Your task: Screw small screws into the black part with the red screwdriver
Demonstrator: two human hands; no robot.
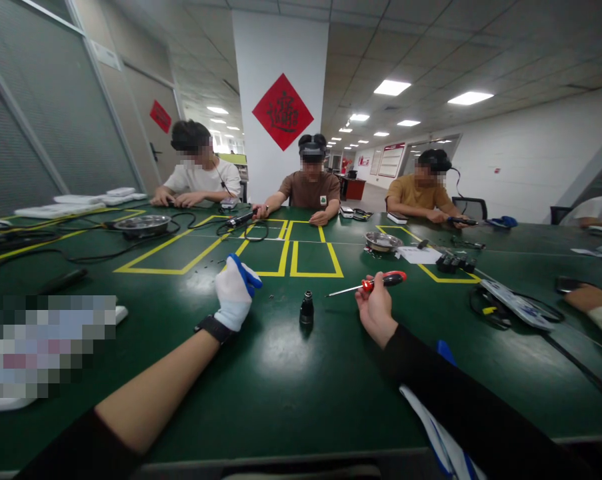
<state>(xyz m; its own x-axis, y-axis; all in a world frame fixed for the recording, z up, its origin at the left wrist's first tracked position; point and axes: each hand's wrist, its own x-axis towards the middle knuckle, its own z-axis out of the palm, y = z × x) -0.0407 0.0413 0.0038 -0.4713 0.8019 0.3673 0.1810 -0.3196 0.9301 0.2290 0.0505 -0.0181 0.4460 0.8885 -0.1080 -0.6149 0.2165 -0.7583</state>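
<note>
Office-type rm, ceiling lts [392,87], lg. shared worktable [281,427]

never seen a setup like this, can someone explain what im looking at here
There is no machine here, just a person's own two hands. The single picture comes from a camera worn on that person's head, looking forward and down, so both arms reach in from the bottom.

The left hand wears a white and blue glove, fingers curled; whether it holds anything is unclear. The bare right hand holds a screwdriver with a red and black handle, its tip pointing left.

Between the hands, a small black part stands upright on the green table. Farther off are yellow tape outlines and a round metal dish. Other people sit around the table.
</note>
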